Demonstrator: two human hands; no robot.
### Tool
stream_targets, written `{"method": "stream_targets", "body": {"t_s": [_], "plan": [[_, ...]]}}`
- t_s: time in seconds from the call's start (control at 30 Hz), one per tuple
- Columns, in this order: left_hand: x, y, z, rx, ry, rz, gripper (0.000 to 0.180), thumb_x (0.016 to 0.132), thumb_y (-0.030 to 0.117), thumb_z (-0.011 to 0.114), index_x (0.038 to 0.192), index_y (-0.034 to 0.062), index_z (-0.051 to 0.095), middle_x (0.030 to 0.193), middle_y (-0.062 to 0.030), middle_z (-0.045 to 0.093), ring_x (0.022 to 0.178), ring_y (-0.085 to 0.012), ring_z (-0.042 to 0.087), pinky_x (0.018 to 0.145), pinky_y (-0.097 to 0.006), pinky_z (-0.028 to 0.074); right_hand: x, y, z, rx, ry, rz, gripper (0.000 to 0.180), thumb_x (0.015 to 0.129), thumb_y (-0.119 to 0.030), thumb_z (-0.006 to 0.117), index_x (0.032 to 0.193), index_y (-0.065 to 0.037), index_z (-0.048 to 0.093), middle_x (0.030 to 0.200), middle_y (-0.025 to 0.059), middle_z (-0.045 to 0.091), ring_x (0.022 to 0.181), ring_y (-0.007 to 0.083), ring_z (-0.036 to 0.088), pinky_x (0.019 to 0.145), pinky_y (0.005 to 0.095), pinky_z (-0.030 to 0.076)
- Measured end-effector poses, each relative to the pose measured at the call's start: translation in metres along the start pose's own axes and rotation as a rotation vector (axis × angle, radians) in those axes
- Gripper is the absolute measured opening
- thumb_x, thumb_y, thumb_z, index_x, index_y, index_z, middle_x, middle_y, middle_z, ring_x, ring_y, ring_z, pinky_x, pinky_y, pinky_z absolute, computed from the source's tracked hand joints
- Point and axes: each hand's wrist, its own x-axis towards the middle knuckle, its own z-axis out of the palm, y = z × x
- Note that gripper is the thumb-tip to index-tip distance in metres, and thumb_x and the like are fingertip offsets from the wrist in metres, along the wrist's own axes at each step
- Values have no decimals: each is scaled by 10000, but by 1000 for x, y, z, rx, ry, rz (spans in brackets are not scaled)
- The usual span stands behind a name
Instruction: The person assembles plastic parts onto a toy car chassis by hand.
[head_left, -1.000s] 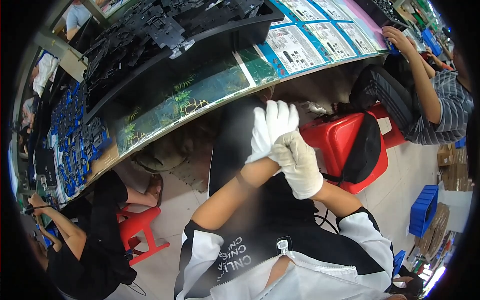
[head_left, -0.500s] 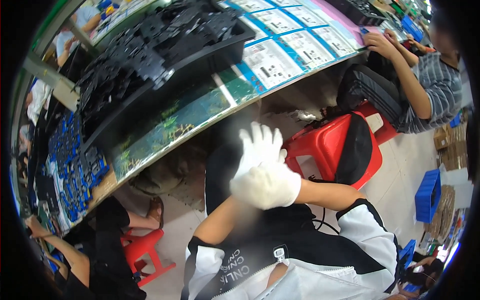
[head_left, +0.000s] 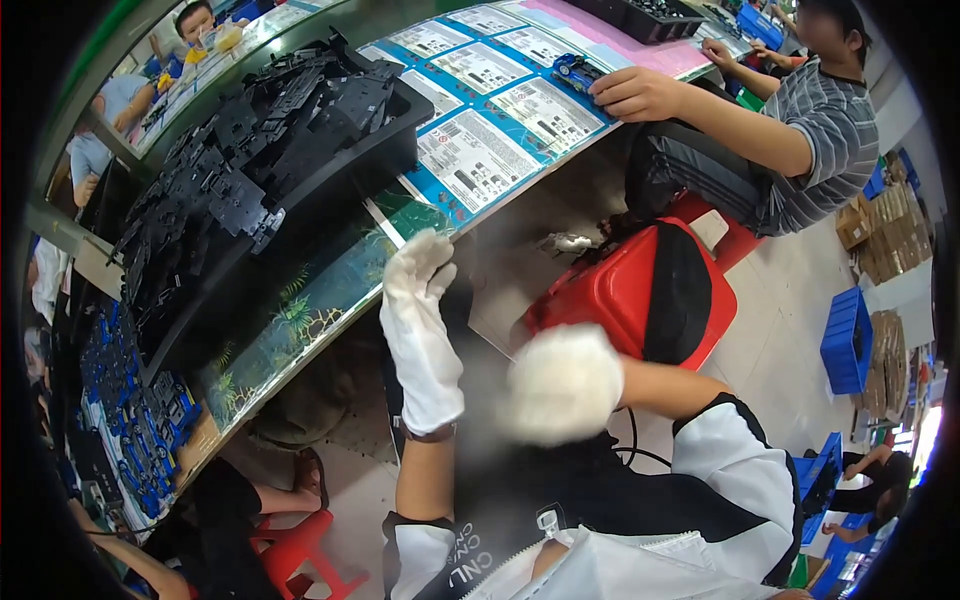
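My left hand (head_left: 422, 335), in a white glove, is raised by the table's front edge. Its fingers point up and bend a little at the tips, with nothing seen in them. Lower and to its right is my right hand (head_left: 565, 385), also gloved in white. Motion smears it into a rounded shape, so its fingers cannot be made out. The two hands are apart. Beyond my left hand stands a black bin (head_left: 300, 215) heaped with thin black plastic parts (head_left: 240, 160). Blue-and-white printed sheets (head_left: 475, 155) lie on the table to the right of the bin.
A red stool (head_left: 610, 280) with a black cloth stands at my right. A co-worker's hand (head_left: 640, 95) touches a blue toy car (head_left: 577, 72) on the sheets. Several blue-and-black pieces (head_left: 140, 420) crowd the table's left end. Another red stool (head_left: 305, 555) is at lower left.
My hands were together, the right across the left. They have separated: the left moved left and up toward the table edge, the right stayed lower. The view has shifted slightly.
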Motion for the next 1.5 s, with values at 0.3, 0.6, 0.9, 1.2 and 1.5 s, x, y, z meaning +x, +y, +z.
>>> {"method": "stream_targets", "body": {"t_s": [0.3,0.6,0.9,1.2,1.5], "plan": [[-38,-13,-18,112,-34,-89,355,1027,251,475,847,-9,636,827,-66,649,752,-123,589,745,-278,468,-40,189,-76,-746,257,703,607,714,-193,836,1247,-97,561,1200,156,575,1134,307,550,957,381,457],[-27,-9,-15,39,-17,-37,291,1015,257,526,933,10,657,885,-76,685,746,-142,635,721,-287,499,-76,325,-85,-336,135,1187,1021,634,-289,860,1475,-31,341,1259,231,601,1136,307,611,969,360,467],[8,21,9,-413,19,-31,415,1021,361,488,1286,42,474,1195,-127,561,1074,-241,588,948,-390,481,-9,224,-78,31,324,1160,764,791,-64,780,1464,-78,418,1269,90,596,1081,140,555,968,278,425],[-13,40,22,-741,115,47,799,955,719,226,1446,98,333,1343,-94,471,1195,-224,492,1081,-387,353,97,51,0,47,-213,568,767,720,-213,815,1380,-30,469,1186,223,588,1078,389,592,935,410,476],[-16,50,-52,-995,259,101,602,983,558,440,1414,137,445,1396,-99,481,1245,-296,459,1113,-488,335,182,65,43,-45,-40,277,367,837,-321,707,1062,-41,631,1009,136,622,970,343,576,861,419,471]]}}
